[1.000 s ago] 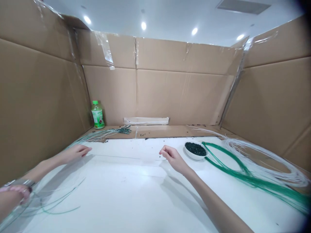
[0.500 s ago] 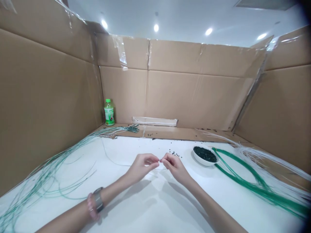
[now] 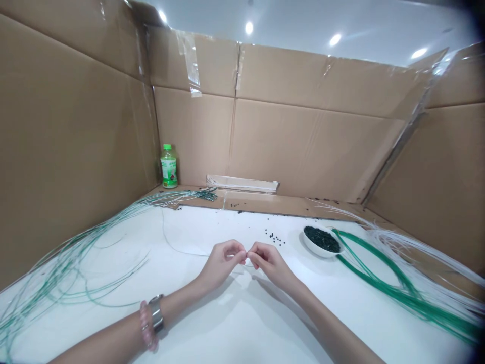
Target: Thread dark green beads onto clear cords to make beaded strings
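My left hand [image 3: 223,262] and my right hand [image 3: 272,263] meet fingertip to fingertip above the white tabletop [image 3: 235,323]. Both are closed in a pinch. A thin pale strand [image 3: 184,251] curves across the table from the left and runs into my left hand. Whatever my right fingertips pinch is too small to make out. Beyond my right hand lie several loose dark beads [image 3: 275,236]. To the right of them stands a white bowl [image 3: 322,252] filled with dark green beads [image 3: 321,238].
Green and white strands [image 3: 87,253] spread along the left side. A looped green bundle [image 3: 401,293] and white strands [image 3: 417,247] lie at the right. A green-capped bottle [image 3: 168,169] stands in the back left corner. Cardboard walls [image 3: 280,131] enclose the table.
My fingertips have come together; a small gap showed between them before, with the left thumb and fingers apart. Now the left fingers are pinched. The view has tilted slightly down.
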{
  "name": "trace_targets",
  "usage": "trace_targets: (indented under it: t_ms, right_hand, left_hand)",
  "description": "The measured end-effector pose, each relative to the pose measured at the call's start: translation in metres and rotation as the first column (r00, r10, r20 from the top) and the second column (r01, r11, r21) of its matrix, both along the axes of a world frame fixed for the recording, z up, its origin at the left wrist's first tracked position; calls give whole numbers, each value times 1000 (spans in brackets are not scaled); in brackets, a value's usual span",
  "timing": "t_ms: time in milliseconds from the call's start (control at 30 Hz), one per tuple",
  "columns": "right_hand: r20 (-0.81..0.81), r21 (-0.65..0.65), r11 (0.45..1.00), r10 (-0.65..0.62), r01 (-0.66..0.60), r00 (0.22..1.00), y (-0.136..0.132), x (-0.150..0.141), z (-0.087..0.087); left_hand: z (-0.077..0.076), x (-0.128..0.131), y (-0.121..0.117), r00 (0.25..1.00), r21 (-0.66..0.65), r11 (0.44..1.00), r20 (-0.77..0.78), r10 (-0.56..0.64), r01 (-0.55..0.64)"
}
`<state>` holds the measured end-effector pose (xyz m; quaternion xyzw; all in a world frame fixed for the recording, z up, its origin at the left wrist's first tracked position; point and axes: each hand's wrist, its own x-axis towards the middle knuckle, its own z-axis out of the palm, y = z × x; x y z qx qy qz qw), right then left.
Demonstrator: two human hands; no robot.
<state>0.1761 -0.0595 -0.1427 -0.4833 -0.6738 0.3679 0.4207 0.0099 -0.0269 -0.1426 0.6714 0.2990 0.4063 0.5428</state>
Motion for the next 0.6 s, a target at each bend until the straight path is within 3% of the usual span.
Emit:
trace_targets:
  t_ms: [433,600]
  right_hand:
    - [112,47,999,-26,21,993,-1,-2,2]
    - [164,148,983,-130,106,978,-16,-7,18]
  left_hand:
    - [-8,0,2,997,-39,999,77,2,1]
    - [-9,0,4,995,-13,999,99,30,-29]
